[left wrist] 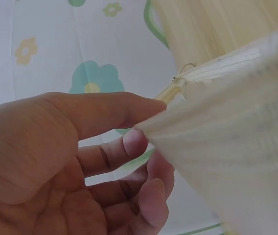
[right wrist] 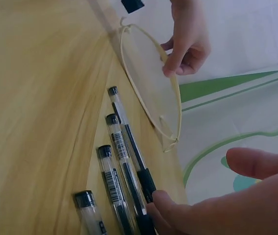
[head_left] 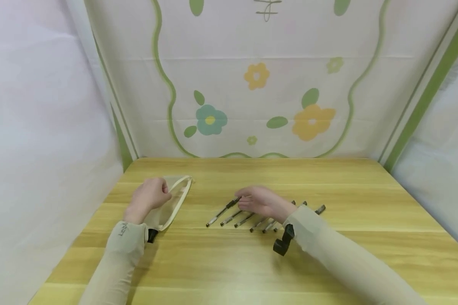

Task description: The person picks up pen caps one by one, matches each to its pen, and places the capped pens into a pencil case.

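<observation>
Left sleeve [head_left: 112, 262]: pale beige, creased, ending behind bare left hand [head_left: 149, 195]; dark lettering [head_left: 123, 228] on it, black block [head_left: 152, 236] beside. Right sleeve [head_left: 351, 254]: matching beige; black angular bracket [head_left: 281, 246] behind bare right hand [head_left: 263, 201].

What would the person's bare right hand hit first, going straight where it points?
Likely the leftmost clear plastic pen with a black grip, by the fingertips of the right hand; exact depth is unclear.
</observation>
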